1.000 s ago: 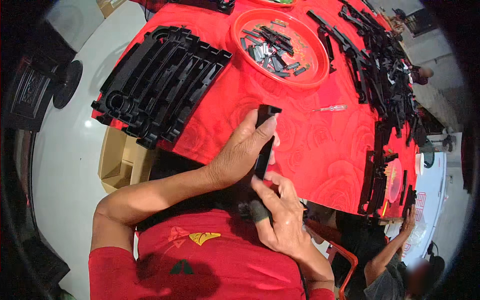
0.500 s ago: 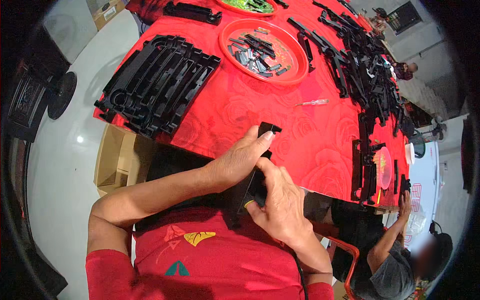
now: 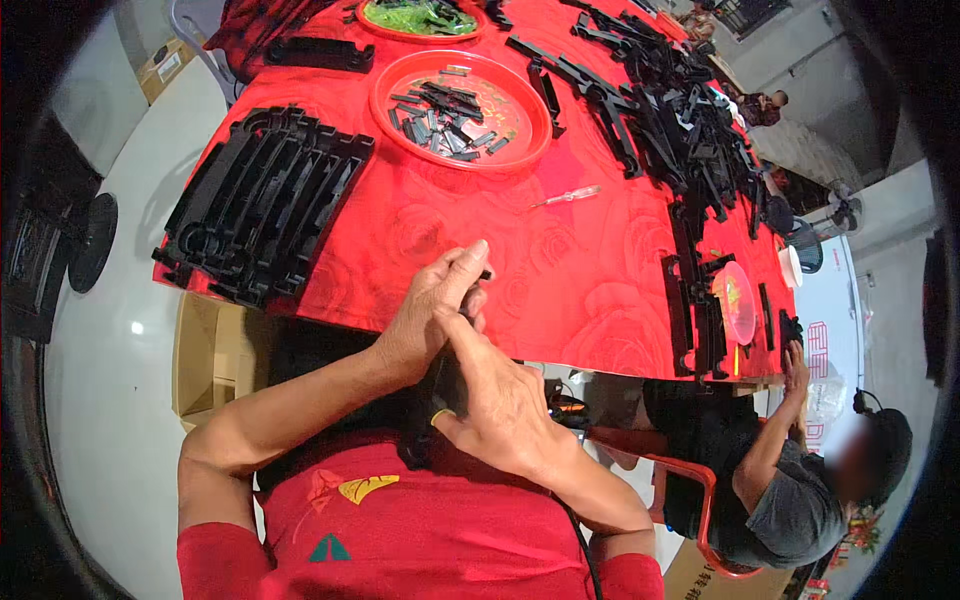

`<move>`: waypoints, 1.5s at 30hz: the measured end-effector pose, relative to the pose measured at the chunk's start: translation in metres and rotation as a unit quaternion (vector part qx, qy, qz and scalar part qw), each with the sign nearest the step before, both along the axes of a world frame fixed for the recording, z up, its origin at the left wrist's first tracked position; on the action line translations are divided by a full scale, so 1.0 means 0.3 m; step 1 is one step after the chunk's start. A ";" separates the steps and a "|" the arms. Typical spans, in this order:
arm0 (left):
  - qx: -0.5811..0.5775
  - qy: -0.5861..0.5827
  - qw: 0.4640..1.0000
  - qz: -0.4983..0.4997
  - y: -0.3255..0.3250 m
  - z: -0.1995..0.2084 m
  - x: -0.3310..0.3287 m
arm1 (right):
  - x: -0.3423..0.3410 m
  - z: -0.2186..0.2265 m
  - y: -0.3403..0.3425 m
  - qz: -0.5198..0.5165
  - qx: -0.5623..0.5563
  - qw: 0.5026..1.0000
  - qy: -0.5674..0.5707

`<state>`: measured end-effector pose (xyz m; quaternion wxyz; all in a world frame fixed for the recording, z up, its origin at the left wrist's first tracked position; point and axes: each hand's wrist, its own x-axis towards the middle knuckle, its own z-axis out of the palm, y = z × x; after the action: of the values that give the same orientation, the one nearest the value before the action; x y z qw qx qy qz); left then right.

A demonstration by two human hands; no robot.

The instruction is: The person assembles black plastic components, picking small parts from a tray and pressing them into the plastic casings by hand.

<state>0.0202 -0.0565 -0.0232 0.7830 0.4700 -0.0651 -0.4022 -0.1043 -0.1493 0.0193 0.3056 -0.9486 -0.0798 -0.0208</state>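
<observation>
Over the table's near edge, my left hand (image 3: pixel 432 305) is closed round a long black plastic part (image 3: pixel 447 388). Most of that part is hidden by my hands; its dark end shows past the left fingers. My right hand (image 3: pixel 505 400) lies over the same part from the right, its fingers against the left hand and its thumb low along the side. A small yellow edge (image 3: pixel 437 416) shows at the right thumb. Beyond my hands, a screwdriver with a clear handle (image 3: pixel 572 195) lies on the red tablecloth (image 3: pixel 590 275).
A stack of black plastic parts (image 3: pixel 265 205) sits at left. Behind it stands a red tray (image 3: pixel 540 130) of small dark pieces, and a red-rimmed bowl of green pieces (image 3: pixel 420 18). Black parts (image 3: pixel 680 125) heap up far right. A co-worker (image 3: pixel 790 500) sits at right; a cardboard box (image 3: pixel 200 350) stands below.
The whole scene has shifted left in the picture. My hands have come closer together, and less of the black plastic part shows above the left hand.
</observation>
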 end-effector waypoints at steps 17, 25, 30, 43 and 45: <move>0.053 -0.108 0.992 0.028 -0.020 -0.052 -0.061 | -0.046 -0.041 -0.010 0.038 -0.036 0.996 -0.070; 0.042 -0.113 0.993 0.012 -0.014 -0.038 -0.078 | -0.050 -0.030 0.000 0.029 -0.042 0.996 -0.078; 0.035 -0.123 0.991 0.036 -0.015 -0.035 -0.072 | -0.057 -0.006 -0.005 -0.019 0.031 0.999 -0.015; 0.046 -0.127 0.990 0.032 -0.003 -0.014 -0.095 | -0.055 0.000 0.003 0.016 -0.019 1.000 -0.016; 0.044 -0.133 0.990 0.026 -0.001 -0.015 -0.098 | -0.063 -0.002 0.005 0.018 -0.024 0.998 -0.055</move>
<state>-0.0093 -0.0566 -0.0279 0.7562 0.5550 -0.1387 -0.3177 -0.1232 -0.1478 0.0187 0.2787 -0.9513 -0.1144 -0.0653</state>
